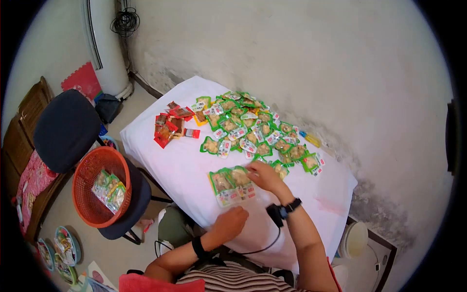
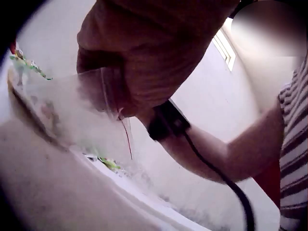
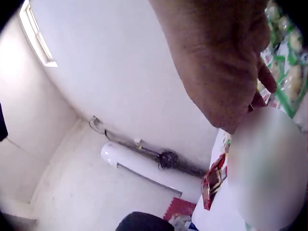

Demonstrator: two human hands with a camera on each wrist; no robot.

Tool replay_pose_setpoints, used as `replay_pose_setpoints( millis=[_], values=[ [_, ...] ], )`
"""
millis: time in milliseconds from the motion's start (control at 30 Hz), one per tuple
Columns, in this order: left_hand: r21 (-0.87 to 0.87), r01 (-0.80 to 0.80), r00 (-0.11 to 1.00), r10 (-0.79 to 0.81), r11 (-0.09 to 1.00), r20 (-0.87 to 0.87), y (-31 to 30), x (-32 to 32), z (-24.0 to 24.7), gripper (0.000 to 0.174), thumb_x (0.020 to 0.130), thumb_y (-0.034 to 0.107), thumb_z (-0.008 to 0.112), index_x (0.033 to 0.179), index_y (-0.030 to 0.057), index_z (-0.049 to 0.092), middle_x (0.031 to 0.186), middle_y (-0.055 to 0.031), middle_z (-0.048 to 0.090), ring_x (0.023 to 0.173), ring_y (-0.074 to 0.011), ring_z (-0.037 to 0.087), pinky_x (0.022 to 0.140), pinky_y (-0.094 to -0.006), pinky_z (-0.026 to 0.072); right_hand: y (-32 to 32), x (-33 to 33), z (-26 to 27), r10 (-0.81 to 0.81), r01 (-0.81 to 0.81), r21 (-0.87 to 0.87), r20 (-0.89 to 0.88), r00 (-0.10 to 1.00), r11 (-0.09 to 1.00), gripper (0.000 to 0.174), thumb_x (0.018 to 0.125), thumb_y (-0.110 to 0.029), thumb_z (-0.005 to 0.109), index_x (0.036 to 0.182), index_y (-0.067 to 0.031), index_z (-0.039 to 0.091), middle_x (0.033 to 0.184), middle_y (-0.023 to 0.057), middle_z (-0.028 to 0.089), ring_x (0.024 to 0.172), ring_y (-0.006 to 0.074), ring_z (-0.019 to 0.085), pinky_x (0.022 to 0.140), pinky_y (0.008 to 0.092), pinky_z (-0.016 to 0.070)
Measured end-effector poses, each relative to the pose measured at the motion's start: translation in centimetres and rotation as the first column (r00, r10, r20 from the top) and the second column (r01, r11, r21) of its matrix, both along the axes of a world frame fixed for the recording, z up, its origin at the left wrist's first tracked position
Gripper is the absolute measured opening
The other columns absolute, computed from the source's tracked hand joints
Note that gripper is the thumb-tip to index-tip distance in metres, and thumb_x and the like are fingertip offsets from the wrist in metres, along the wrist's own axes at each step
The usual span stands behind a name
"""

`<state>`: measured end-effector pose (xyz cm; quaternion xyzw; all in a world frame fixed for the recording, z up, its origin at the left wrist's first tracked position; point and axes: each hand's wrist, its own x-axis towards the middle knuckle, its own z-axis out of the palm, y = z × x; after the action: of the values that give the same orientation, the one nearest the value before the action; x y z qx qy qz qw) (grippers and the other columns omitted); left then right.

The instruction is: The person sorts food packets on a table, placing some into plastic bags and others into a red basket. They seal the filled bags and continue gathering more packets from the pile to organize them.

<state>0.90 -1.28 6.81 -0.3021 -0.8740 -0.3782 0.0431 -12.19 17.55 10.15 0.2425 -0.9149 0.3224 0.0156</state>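
A clear plastic bag [image 1: 237,197] with green-edged food packets [image 1: 222,182] inside lies near the front of the cloth-covered table. My left hand [image 1: 231,225] grips the bag's near edge with curled fingers. In the left wrist view the transparent film [image 2: 72,108] runs out from under that hand, a thin red strip [image 2: 127,137] along its edge. My right hand [image 1: 266,177] reaches over the bag's far right corner, its fingertips at the top of a packet. Seen from the right wrist, that hand [image 3: 231,72] hides most of what lies under it.
A pile of green-edged packets [image 1: 238,124] spreads across the back of the white table [image 1: 160,121]. Red packets [image 1: 168,127] lie to its left. On a chair at left stands an orange basket [image 1: 80,194] holding a filled bag [image 1: 109,192]. A yellow-handled tool [image 1: 312,140] lies by the wall.
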Motion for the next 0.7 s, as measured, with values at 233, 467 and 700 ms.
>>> replay_pose_setpoints(
  millis=[233, 467, 700],
  values=[
    [-0.062, 0.073, 0.992, -0.066, 0.995, 0.112, -1.2, 1.0, -2.8, 0.010, 0.084, 0.013, 0.055, 0.091, 0.0084, 0.059, 0.085, -0.0095, 0.054, 0.082, -0.0302, 0.057, 0.064, -0.0402, 0.0492, -10.4, -9.6, -4.2, 0.066, 0.074, 0.437, -0.297, 0.953, 0.896, 0.060, 0.071, -0.027, 0.071, 0.122, -0.0028, 0.050, 0.113, 0.0177, 0.056, 0.107, 0.0321, 0.051, 0.094, 0.0499, 0.0367],
    [-0.080, -0.035, 0.995, 0.043, 0.996, 0.095, -2.4, 0.9, -2.2, 0.011, 0.084, 0.018, 0.057, 0.087, 0.0078, 0.060, 0.083, -0.0102, 0.057, 0.076, -0.0311, 0.059, 0.061, -0.0410, 0.0488, -10.5, -11.0, -6.6, 0.001, 0.144, 0.484, -0.287, 0.958, 0.863, 0.038, 0.082, -0.017, 0.052, 0.118, -0.0029, 0.055, 0.087, 0.0112, 0.063, 0.088, 0.0292, 0.058, 0.085, 0.0462, 0.0415],
    [0.104, -0.119, 0.993, 0.120, 0.987, -0.006, -1.4, 1.2, -1.5, 0.011, 0.084, 0.016, 0.060, 0.085, 0.0058, 0.061, 0.075, -0.0127, 0.058, 0.068, -0.0328, 0.059, 0.058, -0.0395, 0.0481, 2.0, -3.3, -2.5, -0.236, 0.432, -0.545, 0.393, 0.889, 0.719, 0.031, 0.084, -0.009, 0.053, 0.113, 0.0005, 0.058, 0.087, 0.0092, 0.066, 0.072, 0.0146, 0.060, 0.065, 0.0273, 0.0484]
  ],
)
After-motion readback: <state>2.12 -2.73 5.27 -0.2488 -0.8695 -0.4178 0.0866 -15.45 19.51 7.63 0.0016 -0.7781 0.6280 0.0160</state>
